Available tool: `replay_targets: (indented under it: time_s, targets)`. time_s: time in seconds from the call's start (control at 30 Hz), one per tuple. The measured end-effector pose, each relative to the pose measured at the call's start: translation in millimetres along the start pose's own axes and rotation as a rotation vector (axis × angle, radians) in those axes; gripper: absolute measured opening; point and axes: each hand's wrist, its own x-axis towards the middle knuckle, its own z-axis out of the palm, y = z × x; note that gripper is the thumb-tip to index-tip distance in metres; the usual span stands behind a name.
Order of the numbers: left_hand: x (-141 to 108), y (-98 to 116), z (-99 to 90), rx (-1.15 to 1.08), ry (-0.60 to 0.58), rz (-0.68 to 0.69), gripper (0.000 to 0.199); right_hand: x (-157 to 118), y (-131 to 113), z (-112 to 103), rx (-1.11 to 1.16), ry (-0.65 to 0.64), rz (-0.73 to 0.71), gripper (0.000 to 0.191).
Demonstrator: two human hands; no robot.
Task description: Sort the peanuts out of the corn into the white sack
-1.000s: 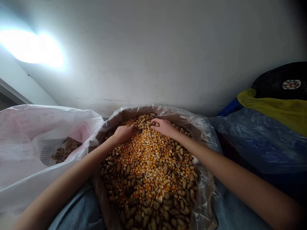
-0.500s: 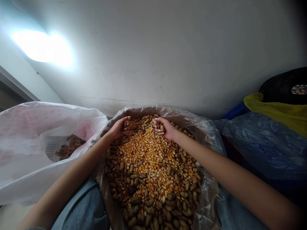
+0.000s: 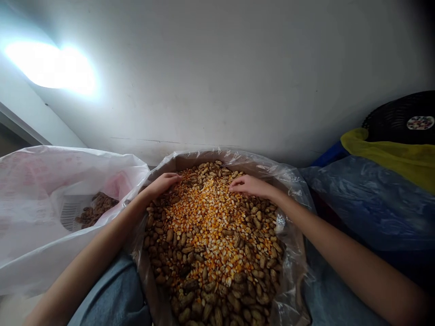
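Note:
A large bag lined with clear plastic (image 3: 294, 181) stands between my knees, full of yellow corn kernels (image 3: 217, 217) and unshelled peanuts (image 3: 234, 299). Over the far left part of the heap is my left hand (image 3: 166, 182), palm down, fingers curved toward the kernels. My right hand (image 3: 248, 185) lies low over the far right part, its back turned up and its fingertips at the corn. The undersides of both hands are hidden, so whatever they hold, if anything, does not show.
At the left, a white plastic bag (image 3: 30, 199) holds brown nuts (image 3: 97, 208). A wall (image 3: 217, 90) rises behind. Bluish plastic (image 3: 374, 199), yellow mesh (image 3: 401, 158) and a black fan (image 3: 390, 117) are at the right.
Both hands have turned palm down and come lower over the heap, the right one also outward. The peanuts seen in them before no longer show. The view has shifted slightly.

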Motion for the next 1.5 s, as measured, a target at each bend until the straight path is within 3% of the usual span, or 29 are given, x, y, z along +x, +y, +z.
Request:
replay_targets:
  time_s: [0.07,0.13,0.2,0.3,0.4,0.5,0.6,0.73,0.9,1.17,1.33,1.5]
  targets:
    - [-6.1,2.4,0.1,0.393,0.032,0.016,0.015,-6.1,3.3,-0.2,-0.252,0.029,0.026,0.024]
    - [-13.9,7.0,1.9,0.806,0.05,0.031,0.012,-9.1,3.2,2.4,-0.324,0.049,0.032,0.02]
    - [-21.4,11.6,5.6,1.047,0.022,0.007,0.014,-8.6,0.4,7.1,-0.338,0.054,0.043,0.018]
    - [-27.6,14.0,11.9,1.195,-0.031,-0.05,0.015,-4.7,-4.7,14.4,-0.365,0.086,0.061,0.015]
    - [-27.2,11.0,13.2,1.206,-0.047,-0.051,0.015,-3.0,-5.5,16.7,-0.342,0.097,0.064,0.013]
    - [-26.0,8.7,10.0,0.993,-0.031,0.032,0.02,-5.0,-0.5,13.1,-0.221,0.057,0.053,0.023]
    - [-28.9,10.7,8.9,0.489,-0.076,0.033,0.023,-7.9,5.5,7.6,0.277,0.03,0.023,0.028]
    - [-35.3,19.3,12.2,-0.19,-0.179,-0.016,0.02,-9.8,8.1,1.3,0.985,0.031,-0.101,0.019]
    - [-38.6,29.5,9.8,-0.609,-0.209,0.013,0.016,-9.0,11.0,-3.0,1.373,-0.001,-0.128,0.011]
    - [-36.9,26.9,-4.1,-0.911,-0.249,-0.009,0.019,-9.8,14.3,-0.8,1.471,-0.003,-0.176,0.005]
    - [-34.6,24.2,-5.4,-0.877,-0.256,-0.039,0.02,-11.4,11.0,-0.6,1.501,0.003,-0.169,0.018]
    - [-33.0,23.3,-3.4,-0.816,-0.238,-0.025,0.021,-11.7,10.4,-2.4,1.539,0.029,-0.118,0.012]
